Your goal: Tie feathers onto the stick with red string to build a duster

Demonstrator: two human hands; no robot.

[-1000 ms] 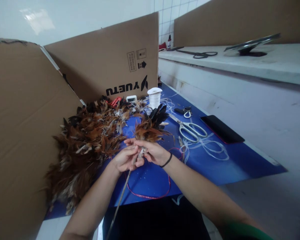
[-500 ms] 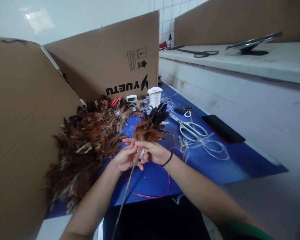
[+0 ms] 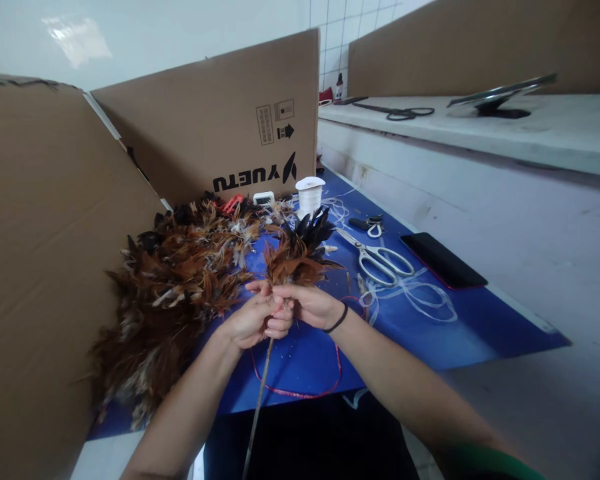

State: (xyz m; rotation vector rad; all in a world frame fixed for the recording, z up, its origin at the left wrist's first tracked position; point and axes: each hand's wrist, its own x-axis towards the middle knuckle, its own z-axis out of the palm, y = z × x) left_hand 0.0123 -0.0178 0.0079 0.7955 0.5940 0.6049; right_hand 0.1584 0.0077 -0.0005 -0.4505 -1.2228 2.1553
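A thin stick (image 3: 258, 400) carries a bunch of brown and black feathers (image 3: 300, 250) at its top end. My left hand (image 3: 253, 320) is closed round the stick just below the feathers. My right hand (image 3: 310, 305), with a black band at the wrist, pinches the base of the feather bunch from the right, thumb and fingers touching the left hand. The stick slants down toward me, over the table's front edge. A red cord (image 3: 300, 392) loops on the blue mat (image 3: 480, 320) under my hands.
A heap of loose brown feathers (image 3: 175, 280) lies at the left against cardboard walls (image 3: 55, 233). Farther back stand a white spool (image 3: 309, 193), white-handled scissors (image 3: 383, 257), small snips (image 3: 369, 223), tangled clear ribbon (image 3: 415, 290) and a black phone (image 3: 443, 259). A raised ledge (image 3: 480, 127) holds black scissors.
The feather bunch has risen a little and the stick has swung more upright, its lower end shifting right. Both hands kept their hold and closed tighter round the base.
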